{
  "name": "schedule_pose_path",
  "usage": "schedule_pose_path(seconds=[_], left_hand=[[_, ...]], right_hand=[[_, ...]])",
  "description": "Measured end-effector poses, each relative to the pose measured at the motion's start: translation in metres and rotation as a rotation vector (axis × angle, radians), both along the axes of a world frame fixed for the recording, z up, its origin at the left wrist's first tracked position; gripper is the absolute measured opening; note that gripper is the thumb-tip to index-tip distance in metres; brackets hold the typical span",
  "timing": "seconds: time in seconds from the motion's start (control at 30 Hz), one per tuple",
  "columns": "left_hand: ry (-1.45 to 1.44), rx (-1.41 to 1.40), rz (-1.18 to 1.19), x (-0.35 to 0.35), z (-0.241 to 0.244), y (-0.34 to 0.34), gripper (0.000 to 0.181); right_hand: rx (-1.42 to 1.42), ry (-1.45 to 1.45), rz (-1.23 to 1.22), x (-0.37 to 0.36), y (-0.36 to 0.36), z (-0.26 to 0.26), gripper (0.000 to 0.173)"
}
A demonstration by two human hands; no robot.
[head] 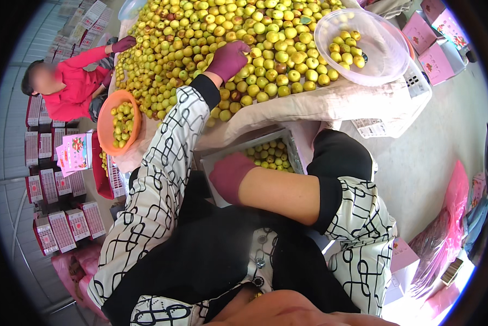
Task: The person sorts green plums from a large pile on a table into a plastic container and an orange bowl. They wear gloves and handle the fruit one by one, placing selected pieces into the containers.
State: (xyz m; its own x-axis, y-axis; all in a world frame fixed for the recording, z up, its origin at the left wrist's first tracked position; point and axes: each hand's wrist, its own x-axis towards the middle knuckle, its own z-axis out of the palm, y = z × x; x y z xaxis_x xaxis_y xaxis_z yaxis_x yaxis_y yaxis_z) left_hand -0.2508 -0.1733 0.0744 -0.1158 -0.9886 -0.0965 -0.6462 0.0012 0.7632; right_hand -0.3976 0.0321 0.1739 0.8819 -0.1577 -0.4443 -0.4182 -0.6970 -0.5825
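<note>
A broad pile of yellow-green jujube fruits with some brown patches covers the cloth-topped table. My left hand, in a maroon glove, rests on the pile near its front part, fingers bent down at the fruits; whether it grips one cannot be told. Lower down, my right hand, in a matching glove, is over the left side of a box below the table edge. Similar fruits lie in that box beside the hand. The right fingers are blurred and turned away, so their hold is hidden.
A clear plastic basin with several fruits stands at the table's right corner, over a white crate. An orange basin of fruits is at the left edge. A co-worker in red reaches onto the pile. Stacked cartons stand at left.
</note>
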Motion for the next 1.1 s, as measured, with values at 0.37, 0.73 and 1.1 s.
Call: schedule_pose_path(seconds=[0.37, 0.73, 1.1], left_hand=[[-0.401, -0.084, -0.348, 0.016, 0.013, 0.026, 0.036], [-0.509, -0.105, 0.524, 0.345, 0.032, 0.136, 0.04], [-0.853, -0.503, 0.476, 0.337, 0.0, 0.163, 0.035]], right_hand=[[-0.017, 0.024, 0.01, 0.0, -0.005, 0.015, 0.022], [-0.039, 0.032, 0.052, 0.003, -0.011, 0.032, 0.023], [-0.115, -0.001, 0.016, 0.007, 0.0, 0.007, 0.02]])
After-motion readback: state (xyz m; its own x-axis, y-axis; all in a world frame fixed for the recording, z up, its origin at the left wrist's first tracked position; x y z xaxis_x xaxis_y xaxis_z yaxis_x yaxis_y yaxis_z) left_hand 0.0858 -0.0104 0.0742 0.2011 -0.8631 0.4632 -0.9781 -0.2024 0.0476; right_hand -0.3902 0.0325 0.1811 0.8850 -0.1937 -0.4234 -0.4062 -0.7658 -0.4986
